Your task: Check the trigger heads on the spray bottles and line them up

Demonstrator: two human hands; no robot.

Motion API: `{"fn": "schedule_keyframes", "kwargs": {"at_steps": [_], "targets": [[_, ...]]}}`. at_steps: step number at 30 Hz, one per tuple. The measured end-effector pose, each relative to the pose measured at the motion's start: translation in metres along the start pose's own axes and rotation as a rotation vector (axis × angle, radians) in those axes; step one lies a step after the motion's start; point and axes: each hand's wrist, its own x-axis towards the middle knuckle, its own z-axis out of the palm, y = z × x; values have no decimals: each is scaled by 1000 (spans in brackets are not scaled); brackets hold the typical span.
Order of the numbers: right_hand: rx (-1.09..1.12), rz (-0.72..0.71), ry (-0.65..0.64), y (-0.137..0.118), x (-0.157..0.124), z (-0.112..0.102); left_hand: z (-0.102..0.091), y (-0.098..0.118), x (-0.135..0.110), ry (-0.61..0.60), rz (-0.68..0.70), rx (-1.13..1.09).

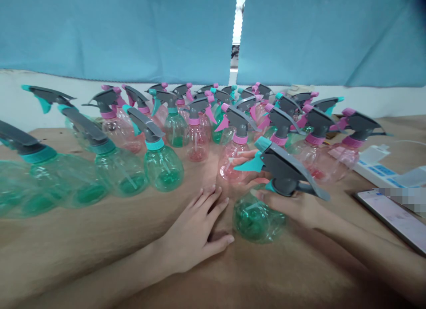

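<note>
My right hand (296, 207) is wrapped round the neck of a green spray bottle (254, 218) with a grey head and turquoise trigger, which leans slightly. Part of its collar is hidden by the hand. Flat on the table, my left hand (199, 229) lies with its fingers spread, holding nothing, just left of that bottle. Ahead of the fingertips stands a pink spray bottle (229, 164), partly behind the right hand's fingers. Another green spray bottle (163, 169) is upright beyond the left hand.
Several more green bottles (121, 176) line the left side, and pink and green ones crowd the back of the wooden table (159, 211). A phone (392, 220) and a white power strip (379, 167) lie at the right. A blue curtain (116, 33) hangs behind.
</note>
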Motion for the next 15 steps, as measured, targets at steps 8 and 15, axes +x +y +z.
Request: {"fn": "schedule_keyframes", "kwargs": {"at_steps": [8, 15], "targets": [[21, 40, -58, -1, 0, -2, -1, 1, 1, -24, -6, 12], [19, 40, -65, -3, 2, -2, -1, 1, 0, -9, -4, 12]]}}
